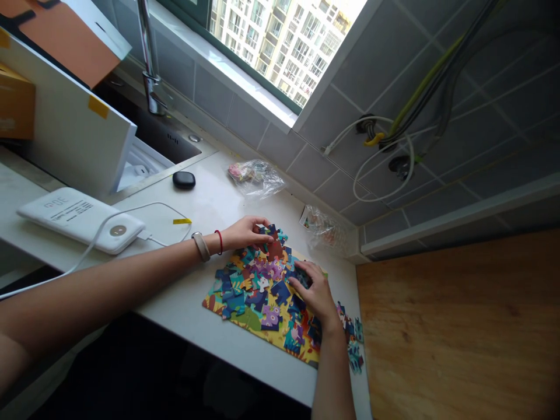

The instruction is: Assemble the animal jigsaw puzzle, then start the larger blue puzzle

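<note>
A colourful jigsaw puzzle (258,297) lies on the white counter (201,204), with several loose pieces piled on it. My left hand (247,231) reaches to the puzzle's far edge, its fingers curled down onto pieces there. Over the puzzle's right half rests my right hand (315,290), fingers bent and pressing on pieces. A few more loose pieces (353,344) lie to the right of my right wrist, near the counter's edge.
Two clear plastic bags (256,175) (321,224) lie behind the puzzle by the tiled wall. A white power bank (81,219) with cable, a black case (184,179), a white box (70,128) and a sink tap (151,70) are to the left. A wooden board (459,326) is at the right.
</note>
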